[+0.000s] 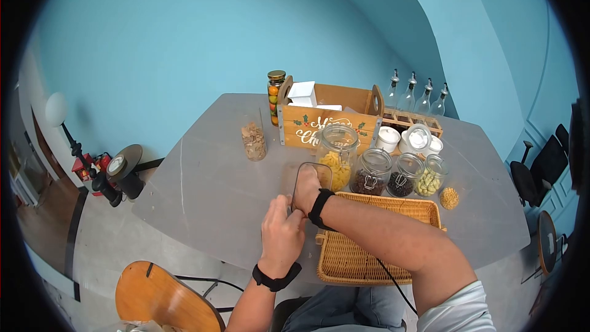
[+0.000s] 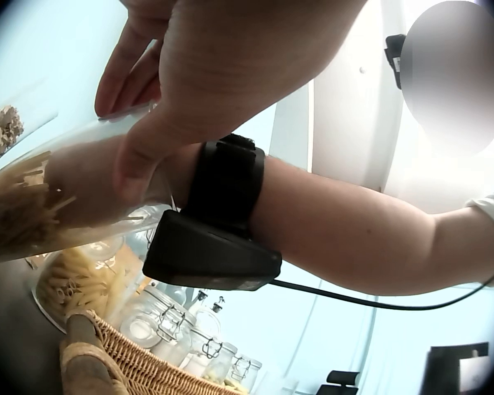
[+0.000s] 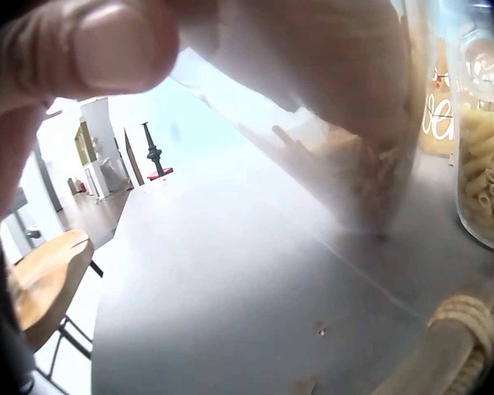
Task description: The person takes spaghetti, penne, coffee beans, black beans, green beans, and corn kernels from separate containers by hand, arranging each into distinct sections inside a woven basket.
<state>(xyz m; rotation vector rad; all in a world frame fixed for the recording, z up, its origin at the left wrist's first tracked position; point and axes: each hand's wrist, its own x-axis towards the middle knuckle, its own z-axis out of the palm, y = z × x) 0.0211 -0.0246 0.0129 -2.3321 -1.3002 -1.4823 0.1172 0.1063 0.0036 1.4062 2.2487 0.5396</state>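
A clear container (image 1: pixel 324 176) is tilted on the table beside the wicker basket, and dry tan pieces (image 2: pixel 15 210) lie inside it. My left hand (image 1: pixel 283 233) grips its near rim; in the left wrist view that hand (image 2: pixel 230 74) has its thumb and fingers on opposite sides of the wall. My right hand (image 1: pixel 307 189) reaches into the container, its wrist at the mouth. Through the wall, the right wrist view shows the right hand (image 3: pixel 337 62) above tan pieces (image 3: pixel 380 177). Blur and the wall hide how its fingertips lie.
The wicker basket (image 1: pixel 362 264) lies under my right forearm. Behind stand a pasta jar (image 1: pixel 335 169), several smaller jars (image 1: pixel 370 175), a wooden crate (image 1: pixel 326 126) and bottles (image 1: pixel 405 99). A container of tan pieces (image 1: pixel 254 143) stands farther left, near a tall jar (image 1: pixel 274 98).
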